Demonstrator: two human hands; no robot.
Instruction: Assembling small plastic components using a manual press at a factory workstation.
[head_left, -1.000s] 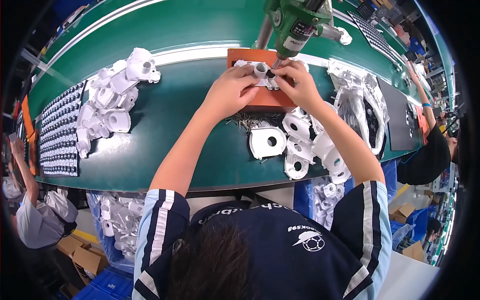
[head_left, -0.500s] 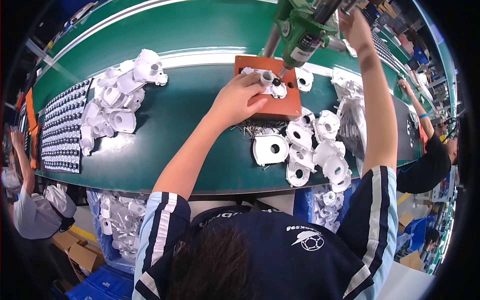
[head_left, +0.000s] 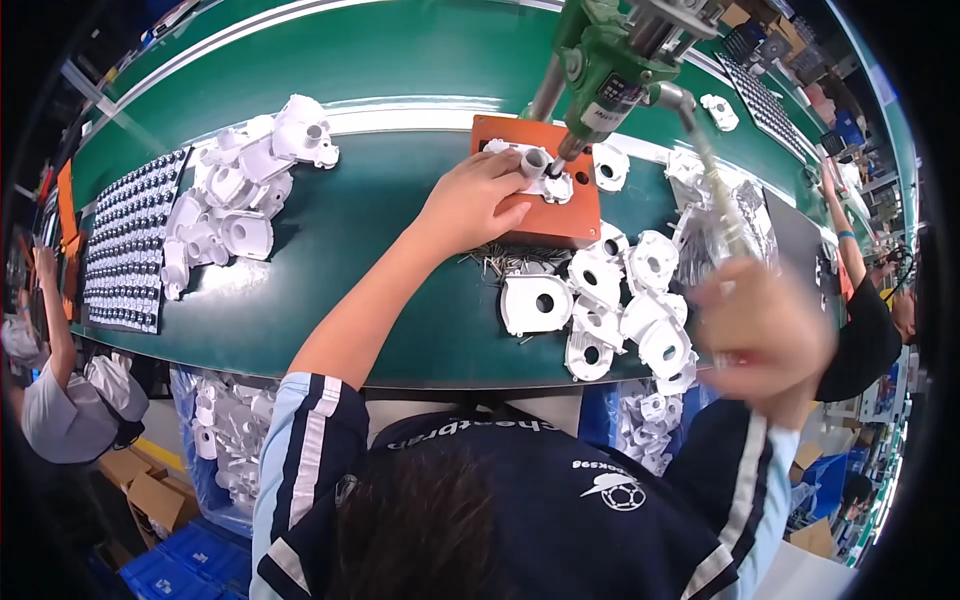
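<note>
My left hand holds a white plastic housing down on an orange block fixture, fingers bent over it and thumb out along its near side. A small black round piece shows on the housing, right under the tip of the green bench press; whether they touch is hard to tell. My right hand, smeared by motion, is closed round the end of the press's pull lever, out to the right of the bench parts.
Loose screws lie before the fixture. White housings are heaped to its right; another heap sits left, beside a tray of black-and-white parts. Filled blue bins stand below the bench edge. Co-workers are at both sides.
My right hand has swung the lever from the top of the press down toward me. The press tip has come down to the black piece. My left hand stays on the housing.
</note>
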